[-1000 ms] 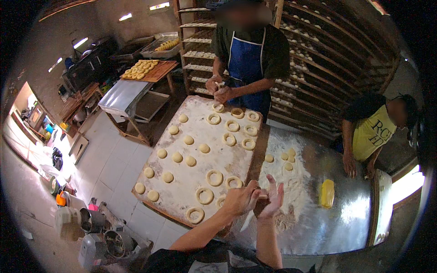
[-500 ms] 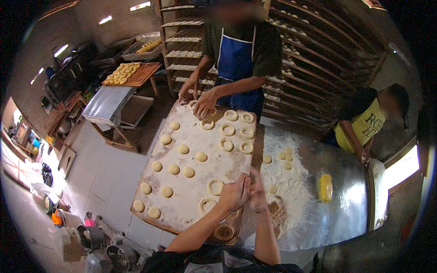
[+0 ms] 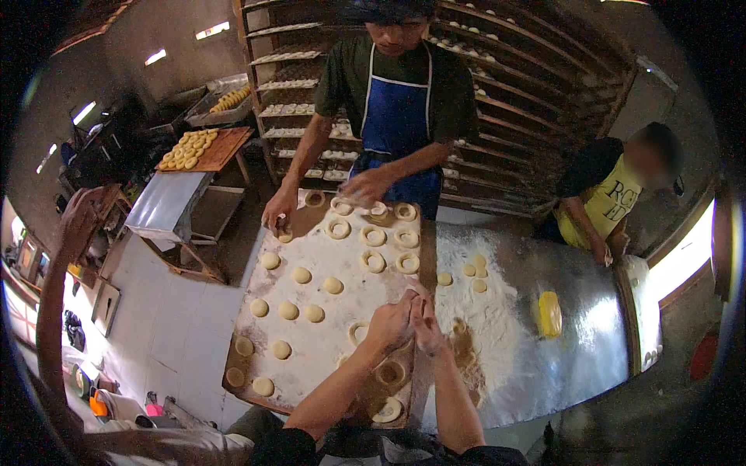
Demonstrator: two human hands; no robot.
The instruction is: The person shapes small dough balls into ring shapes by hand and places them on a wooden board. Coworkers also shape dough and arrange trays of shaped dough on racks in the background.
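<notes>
Above the right edge of a floured wooden board [image 3: 326,396], my left hand [image 3: 392,321] and my right hand [image 3: 427,322] meet, fingers closed and pressed together. Whatever they hold is hidden between them. A dough ring [image 3: 358,333] lies partly behind my left hand. Left of it, several round dough balls [image 3: 288,311] sit on the flour. More dough rings [image 3: 373,261] fill the board's far right part. Across from me, a co-worker in a blue apron has one hand [image 3: 281,213] on a dough piece at the far left edge; the other hand [image 3: 369,186] is blurred over the far rings.
A metal table [image 3: 575,373] adjoins on the right, with loose flour, small dough pieces [image 3: 480,272] and a yellow block [image 3: 550,314]. Another person [image 3: 622,194] stands beyond it. At far left, someone's arm [image 3: 54,287] is raised. Shelves of dough [image 3: 291,85] stand behind.
Another person's arm has appeared at far left. Two lower-left dough balls are gone, leaving round marks. The co-worker's hands have moved apart, one to the left. My hands stay together.
</notes>
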